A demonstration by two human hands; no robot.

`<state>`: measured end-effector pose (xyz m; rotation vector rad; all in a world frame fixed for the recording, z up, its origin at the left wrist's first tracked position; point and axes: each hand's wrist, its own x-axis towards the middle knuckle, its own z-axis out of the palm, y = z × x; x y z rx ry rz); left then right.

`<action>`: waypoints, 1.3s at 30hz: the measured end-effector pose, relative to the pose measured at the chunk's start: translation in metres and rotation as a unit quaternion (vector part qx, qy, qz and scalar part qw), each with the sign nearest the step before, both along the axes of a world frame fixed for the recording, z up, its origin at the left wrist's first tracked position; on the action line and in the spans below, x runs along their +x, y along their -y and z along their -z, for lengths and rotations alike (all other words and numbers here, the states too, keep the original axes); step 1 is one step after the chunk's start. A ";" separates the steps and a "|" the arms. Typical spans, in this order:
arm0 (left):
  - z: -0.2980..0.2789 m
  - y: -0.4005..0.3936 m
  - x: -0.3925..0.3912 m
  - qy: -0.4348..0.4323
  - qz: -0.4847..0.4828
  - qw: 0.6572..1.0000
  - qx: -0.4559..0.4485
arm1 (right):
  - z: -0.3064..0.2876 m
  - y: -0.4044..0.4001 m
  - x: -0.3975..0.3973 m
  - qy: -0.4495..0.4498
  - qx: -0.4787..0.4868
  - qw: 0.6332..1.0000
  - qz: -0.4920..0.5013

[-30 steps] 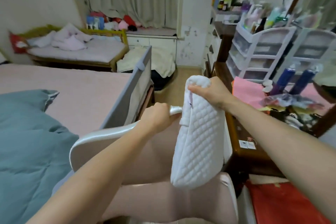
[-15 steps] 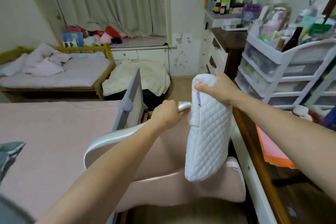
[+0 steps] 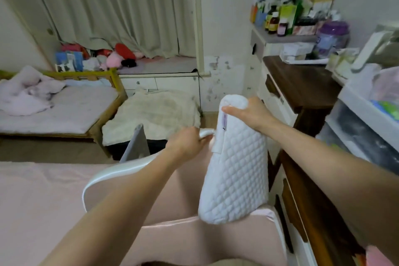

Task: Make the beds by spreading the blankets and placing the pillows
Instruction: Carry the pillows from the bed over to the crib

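Observation:
My right hand (image 3: 252,114) grips the top end of a white quilted pillow (image 3: 235,170), which hangs upright over the near bed. My left hand (image 3: 185,142) holds the white-piped edge of a pink satin pillowcase (image 3: 194,235), pulled up just left of the pillow. The pillow's lower end rests against the pillowcase. The near bed (image 3: 38,196) has a pink sheet. A small wooden bed (image 3: 64,112) stands at the far left with a crumpled pale pink blanket (image 3: 28,93) on it.
A grey bed rail (image 3: 136,144) stands at the near bed's foot. A cream cloth (image 3: 153,112) covers a low dark object beyond it. A dark wooden dresser (image 3: 302,84) and white plastic drawers (image 3: 362,119) line the right side, crowded with bottles (image 3: 278,21). Curtains and toys fill the window sill.
The view has swung right and upward; the teal blanket at the left has left the frame. Both hands keep their hold on pillow and pillowcase, held slightly higher.

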<state>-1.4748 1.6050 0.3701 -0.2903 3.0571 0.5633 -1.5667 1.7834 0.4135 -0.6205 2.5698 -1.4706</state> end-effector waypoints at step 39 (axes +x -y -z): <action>0.054 0.462 -0.787 0.030 -0.509 0.858 -0.070 | 0.036 0.508 -0.922 -0.030 0.003 1.000 -0.001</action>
